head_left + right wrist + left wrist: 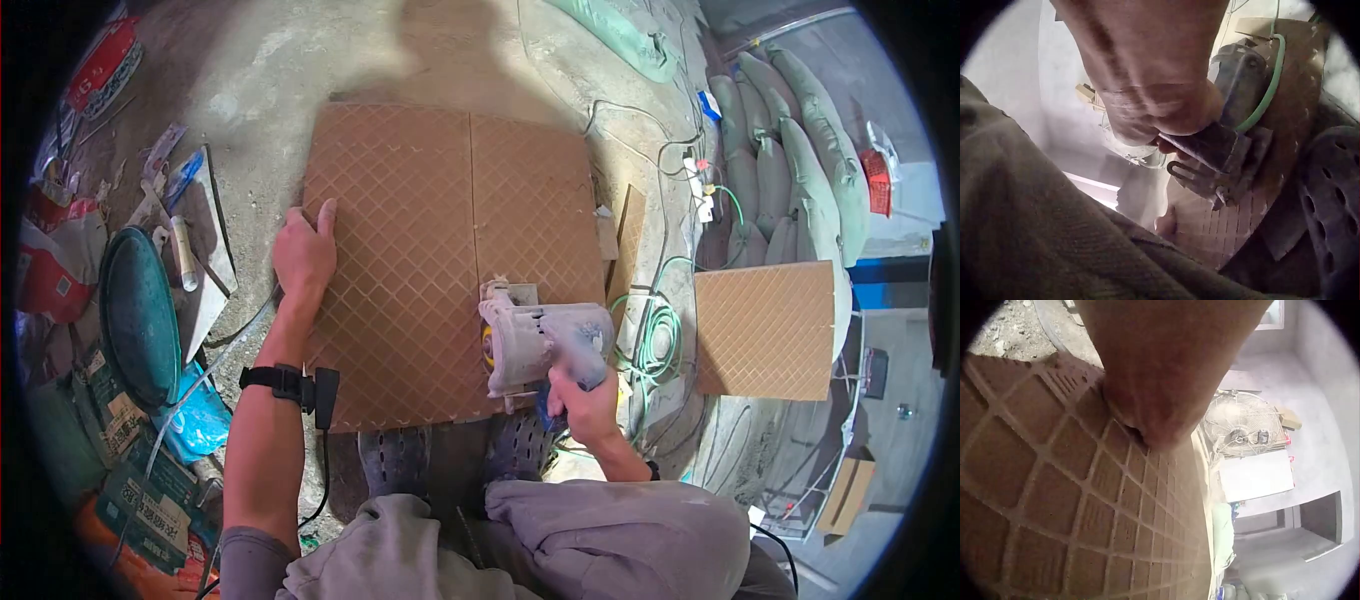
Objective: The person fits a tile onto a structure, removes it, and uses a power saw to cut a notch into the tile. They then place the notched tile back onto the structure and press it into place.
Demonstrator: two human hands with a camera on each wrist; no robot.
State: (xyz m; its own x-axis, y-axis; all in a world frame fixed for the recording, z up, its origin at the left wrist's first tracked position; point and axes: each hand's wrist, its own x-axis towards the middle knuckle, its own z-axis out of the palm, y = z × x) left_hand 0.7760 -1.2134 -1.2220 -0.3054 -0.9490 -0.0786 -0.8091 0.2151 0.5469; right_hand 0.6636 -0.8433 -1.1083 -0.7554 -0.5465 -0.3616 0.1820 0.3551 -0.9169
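Right hand [585, 405] grips cutter [540, 345] at tile [440, 260] near edge; cut line spans it, seemingly almost done; left hand [303, 255] flat, steadying.

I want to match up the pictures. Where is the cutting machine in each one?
Head: the cutting machine sits right of centre, held by the right hand, on the brown tile.
Left wrist: not in it; only the tile under the left hand.
Right wrist: upper right, gripped.
Shared landmark: the brown tile's diamond grid.
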